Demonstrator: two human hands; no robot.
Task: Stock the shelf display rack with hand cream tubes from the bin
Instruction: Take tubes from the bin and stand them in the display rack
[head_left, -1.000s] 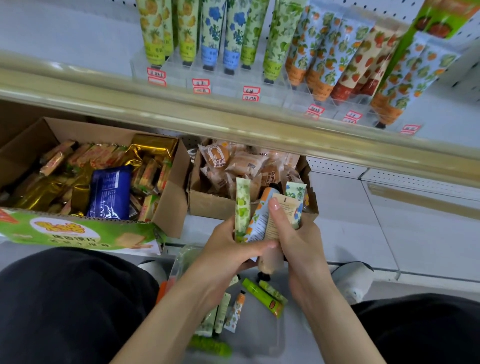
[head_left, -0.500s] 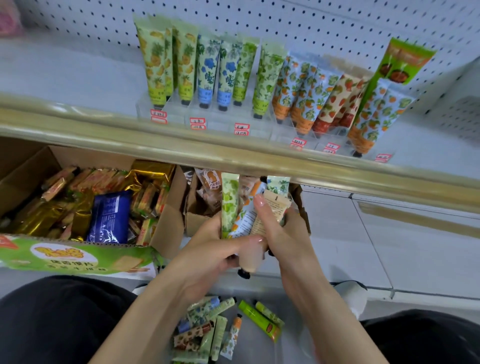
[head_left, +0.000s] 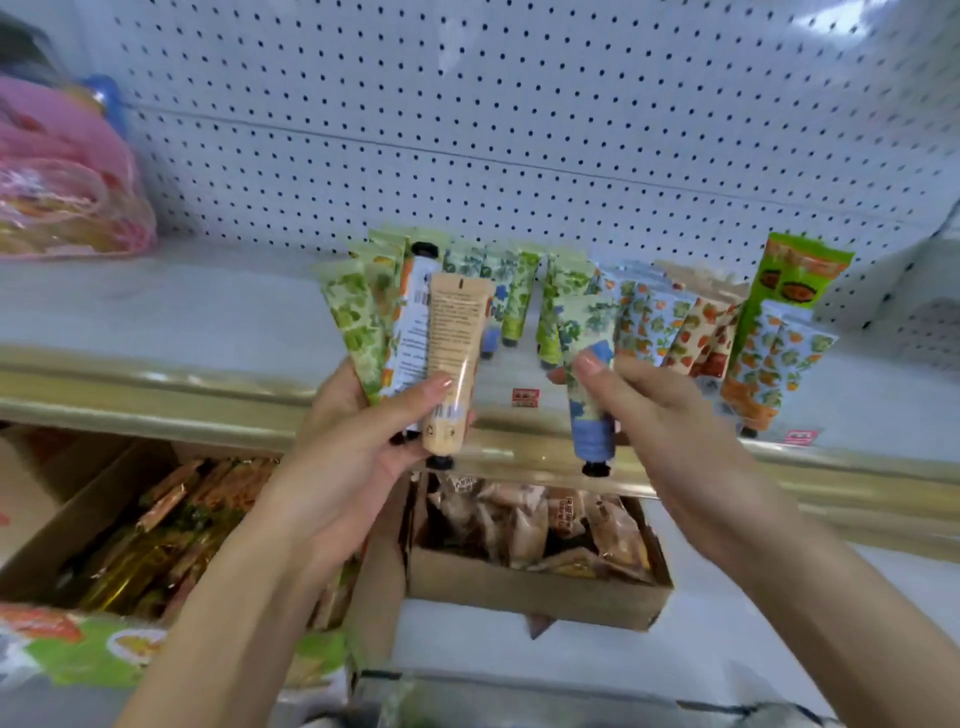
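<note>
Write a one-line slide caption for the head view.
Left hand grips a fan of hand cream tubes; right hand pinches a blue-flowered tube before the stocked display rack.

No wording can be read with certainty. The beige tube (head_left: 454, 364) in the left hand (head_left: 358, 441) shows its back: a block of fine print too small to make out, a barcode and what may be a recycling mark near the cap. The white tube (head_left: 410, 338) just left of it carries small print and a barcode. Red price tags (head_left: 525, 397) below the standing tubes (head_left: 649, 327) have blurred figures. A packet (head_left: 571, 517) in the near cardboard box (head_left: 519, 592) bears dark characters; the green header card (head_left: 795, 270) at far right, blurred lettering
</note>
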